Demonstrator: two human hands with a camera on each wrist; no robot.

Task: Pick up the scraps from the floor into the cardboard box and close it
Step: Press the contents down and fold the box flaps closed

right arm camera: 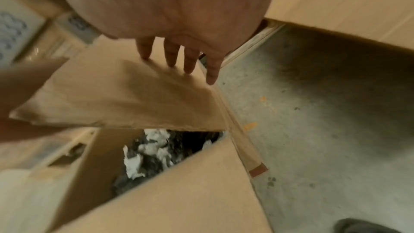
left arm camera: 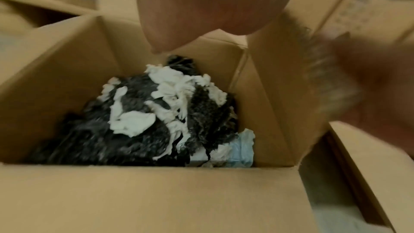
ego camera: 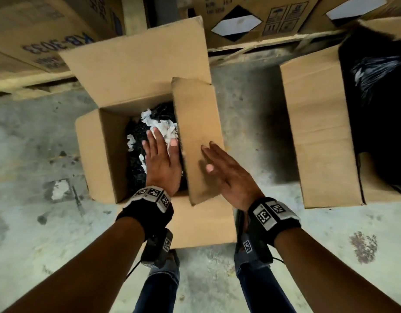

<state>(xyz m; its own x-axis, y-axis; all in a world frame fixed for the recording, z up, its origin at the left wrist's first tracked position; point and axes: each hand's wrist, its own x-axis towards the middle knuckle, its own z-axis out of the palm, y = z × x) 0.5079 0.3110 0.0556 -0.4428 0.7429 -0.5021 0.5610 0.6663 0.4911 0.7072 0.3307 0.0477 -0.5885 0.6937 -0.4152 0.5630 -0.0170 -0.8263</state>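
A brown cardboard box stands open on the concrete floor, holding black and white scraps. Its far flap stands up, the near flap lies out toward me, the left flap folds down outside. My right hand lies flat with straight fingers on the right flap, which is tilted in over the opening. Over the scraps inside the box, my left hand hovers flat with fingers straight, next to that flap's inner edge.
A second open box with a black plastic bag stands to the right. Printed cartons on pallets line the far side. A white patch marks the floor left of the box. My feet are just behind the box.
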